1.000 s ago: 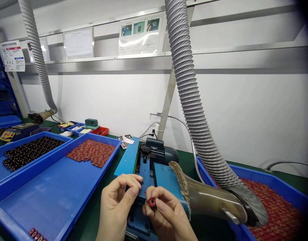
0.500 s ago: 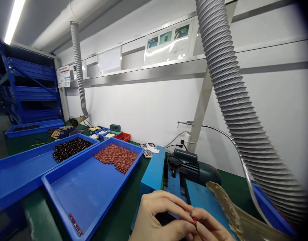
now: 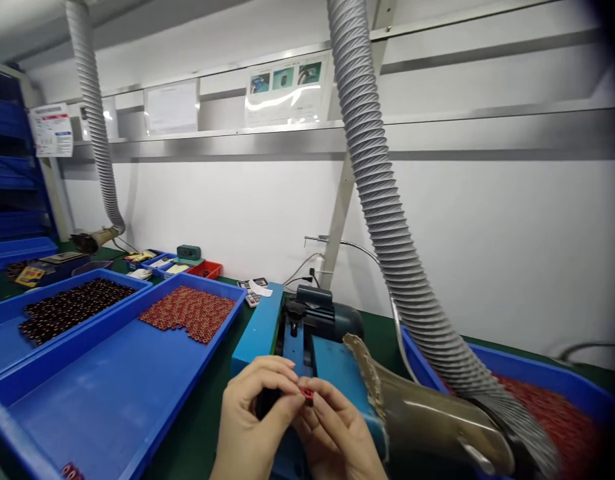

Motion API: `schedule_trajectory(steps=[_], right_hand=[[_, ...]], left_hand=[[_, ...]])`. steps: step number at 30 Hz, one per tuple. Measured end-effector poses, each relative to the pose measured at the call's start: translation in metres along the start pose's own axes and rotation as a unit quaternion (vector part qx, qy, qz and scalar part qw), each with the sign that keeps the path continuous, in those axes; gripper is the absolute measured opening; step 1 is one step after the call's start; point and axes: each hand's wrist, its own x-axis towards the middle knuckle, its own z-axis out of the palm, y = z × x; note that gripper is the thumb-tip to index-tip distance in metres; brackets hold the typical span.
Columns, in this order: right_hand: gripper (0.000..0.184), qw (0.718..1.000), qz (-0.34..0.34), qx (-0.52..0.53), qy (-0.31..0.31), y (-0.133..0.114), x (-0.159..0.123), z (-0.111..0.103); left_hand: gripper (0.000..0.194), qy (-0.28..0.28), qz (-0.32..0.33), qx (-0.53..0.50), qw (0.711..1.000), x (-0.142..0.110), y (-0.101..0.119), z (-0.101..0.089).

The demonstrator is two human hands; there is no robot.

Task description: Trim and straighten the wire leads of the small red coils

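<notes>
Fingers (image 3: 280, 373) of both hands (image 3: 252, 420) (image 3: 337, 433) pinch red ring (image 3: 307, 396), hole up

The two hands (image 3: 282, 417) are together in the middle, and a small ring (image 3: 307, 396) is between them, above a bench machine (image 3: 297, 347). At 12 o'clock, behind them, the machine's motor (image 3: 332, 313) stands. At 3 o'clock a suction hood (image 3: 437, 417) lies beside the machine, and a right tray (image 3: 537, 373) is behind it. At 9 o'clock is a large tray (image 3: 87, 413), with rings (image 3: 187, 313) in its far corner. At 10 o'clock a second tray (image 3: 7, 327) is behind it. At 11 o'clock a calculator (image 3: 251, 299) lies behind the machine.
</notes>
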Motion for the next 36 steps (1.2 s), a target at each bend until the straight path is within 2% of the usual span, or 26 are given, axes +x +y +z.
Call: schedule_trajectory(steps=[5,8,12,18,23,27,30,33,36], right_hand=[[0.023,1.0,-0.004,0.028,-0.003,-0.003,-0.002,0.002],[0.023,0.999,-0.003,0.032,-0.014,-0.003,-0.002,0.0],[0.021,0.999,0.0,0.036,-0.033,-0.001,-0.002,-0.001],[0.018,0.997,-0.009,0.041,-0.06,0.002,-0.001,-0.004],[0.019,0.995,-0.015,0.034,-0.097,0.003,-0.003,-0.004],[0.02,0.995,-0.026,0.025,-0.088,0.002,-0.004,-0.001],[0.02,0.996,-0.043,0.022,-0.068,0.001,-0.004,0.0],[0.021,0.996,-0.047,0.032,-0.066,0.002,-0.004,-0.001],[0.022,0.996,-0.038,0.04,-0.065,0.002,-0.003,-0.002]], left_hand=[[0.006,-0.008,-0.032,-0.01,0.999,-0.001,0.003,-0.002],[0.02,-0.048,-0.042,0.024,0.998,-0.001,0.006,-0.002],[0.018,-0.054,-0.052,0.061,0.995,0.0,0.009,-0.001],[0.008,-0.022,-0.073,-0.014,0.997,-0.001,0.008,-0.001],[0.017,-0.03,-0.135,-0.084,0.987,0.0,0.009,-0.005],[0.013,0.022,-0.114,-0.061,0.991,-0.001,0.012,-0.007],[0.021,-0.008,-0.108,-0.016,0.994,-0.001,0.014,-0.008],[0.004,-0.05,-0.106,-0.003,0.993,-0.001,0.014,-0.006],[0.009,-0.033,-0.097,-0.025,0.994,-0.001,0.012,-0.003]])
